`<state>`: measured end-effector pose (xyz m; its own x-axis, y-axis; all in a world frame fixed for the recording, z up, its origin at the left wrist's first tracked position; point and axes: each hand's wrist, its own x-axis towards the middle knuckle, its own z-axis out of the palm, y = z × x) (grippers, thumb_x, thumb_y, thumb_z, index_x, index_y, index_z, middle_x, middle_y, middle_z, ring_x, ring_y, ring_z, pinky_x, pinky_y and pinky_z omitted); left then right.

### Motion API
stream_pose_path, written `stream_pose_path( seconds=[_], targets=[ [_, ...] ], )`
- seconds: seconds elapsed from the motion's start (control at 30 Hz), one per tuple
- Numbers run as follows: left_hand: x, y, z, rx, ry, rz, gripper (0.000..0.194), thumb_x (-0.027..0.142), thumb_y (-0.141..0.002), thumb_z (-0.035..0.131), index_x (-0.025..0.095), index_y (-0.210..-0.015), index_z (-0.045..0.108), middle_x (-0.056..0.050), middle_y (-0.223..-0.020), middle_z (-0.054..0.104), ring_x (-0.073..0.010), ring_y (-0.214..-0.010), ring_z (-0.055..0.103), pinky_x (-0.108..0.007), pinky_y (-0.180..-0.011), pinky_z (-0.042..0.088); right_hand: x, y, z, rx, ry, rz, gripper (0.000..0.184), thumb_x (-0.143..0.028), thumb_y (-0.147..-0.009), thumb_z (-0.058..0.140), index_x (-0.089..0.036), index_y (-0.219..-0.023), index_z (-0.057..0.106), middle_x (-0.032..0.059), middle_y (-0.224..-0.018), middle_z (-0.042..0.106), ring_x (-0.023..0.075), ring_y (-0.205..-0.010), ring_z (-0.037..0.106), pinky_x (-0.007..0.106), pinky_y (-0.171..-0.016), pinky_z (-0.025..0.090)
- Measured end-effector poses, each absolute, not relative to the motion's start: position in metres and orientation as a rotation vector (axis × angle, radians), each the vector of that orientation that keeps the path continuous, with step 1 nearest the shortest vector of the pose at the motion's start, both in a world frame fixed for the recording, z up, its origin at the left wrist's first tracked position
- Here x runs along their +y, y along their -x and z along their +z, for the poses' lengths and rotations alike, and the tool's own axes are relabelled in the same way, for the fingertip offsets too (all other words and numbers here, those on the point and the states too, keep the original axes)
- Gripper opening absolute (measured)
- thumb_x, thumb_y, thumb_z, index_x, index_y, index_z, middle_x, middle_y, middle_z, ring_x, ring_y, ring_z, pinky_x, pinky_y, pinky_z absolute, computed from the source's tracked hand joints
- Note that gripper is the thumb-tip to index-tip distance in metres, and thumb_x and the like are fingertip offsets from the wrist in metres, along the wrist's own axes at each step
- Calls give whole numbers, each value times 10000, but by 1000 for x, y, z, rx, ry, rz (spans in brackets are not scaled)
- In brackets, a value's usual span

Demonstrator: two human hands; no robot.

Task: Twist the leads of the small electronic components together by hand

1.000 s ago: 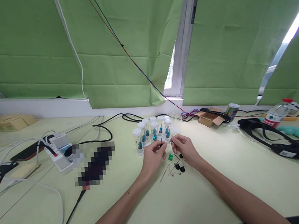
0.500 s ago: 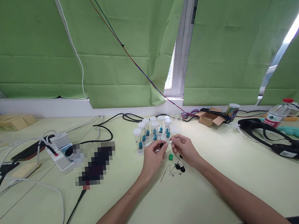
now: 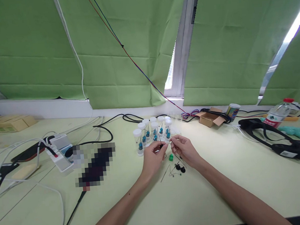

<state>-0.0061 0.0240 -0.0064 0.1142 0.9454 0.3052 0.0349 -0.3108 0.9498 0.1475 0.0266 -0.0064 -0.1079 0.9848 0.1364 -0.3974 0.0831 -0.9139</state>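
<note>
- In the head view, the left hand (image 3: 152,157) has thumb and fingers pinched together on a small black piece (image 3: 161,146), held above the desk (image 3: 142,210) in front of the capped vials (image 3: 138,141); a thin dark stem rises from it.
- The right hand (image 3: 185,148) is just beside it, its fingertips together on what looks like a thin pale strand (image 3: 169,142) in the gap between the hands; whether the strand touches the black piece cannot be told.
- The black piece looks very light and probably rigid, small enough to twist or slip out of a loose pinch; its body seems a safer hold than the slender stem, which would likely bend.
- The strand looks light and easily bent, so a gentle grip near the working end would probably steady it best.
- Below the hands lie a green piece (image 3: 171,157), black discs (image 3: 183,170) and thin wires (image 3: 165,174); the wires look springy and liable to snag, best lifted by the middle.
</note>
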Motion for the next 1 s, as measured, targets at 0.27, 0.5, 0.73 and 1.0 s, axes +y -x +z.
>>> stream_pose_path(
  seconds=[0.27, 0.5, 0.73, 1.0],
  targets=[
    [24, 7, -1, 1024, -1474, 1310, 262, 428, -775, 655, 166, -772, 641, 38, -515, 500, -103, -464, 439, -253, -547, 389, 27, -148, -8, -1089, 740, 1287, 278, -432, -730, 763, -183, -820, 679, 23, -809, 622, 103, -583, 522, 264, -542, 418],
    [25, 8, -1, 1010, -1469, 1320, 284, 452, -762, 663, 168, -757, 651, 38, -513, 503, -106, -465, 451, -253, -543, 394, 28, -148, -9, -1188, 830, 1133, 274, -449, -749, 735, -183, -801, 696, -9, -597, 558, 128, -557, 496, 288, -561, 423],
    [26, 9, -3, 1020, -1478, 1315, 250, 419, -783, 650, 170, -768, 645, 40, -508, 503, -105, -474, 446, -250, -562, 393, 28, -147, -9, -1201, 827, 1135, 274, -447, -760, 727, -177, -785, 692, -11, -573, 553, 126, -540, 480, 286, -546, 412],
    [24, 8, 0, 1021, -1473, 1327, 244, 414, -770, 656, 171, -761, 654, 37, -517, 515, -106, -466, 450, -249, -554, 401, 26, -146, -7, -1154, 818, 1192, 304, -463, -708, 767, -173, -748, 686, -19, -553, 534, 114, -509, 467, 265, -492, 384]
  ],
)
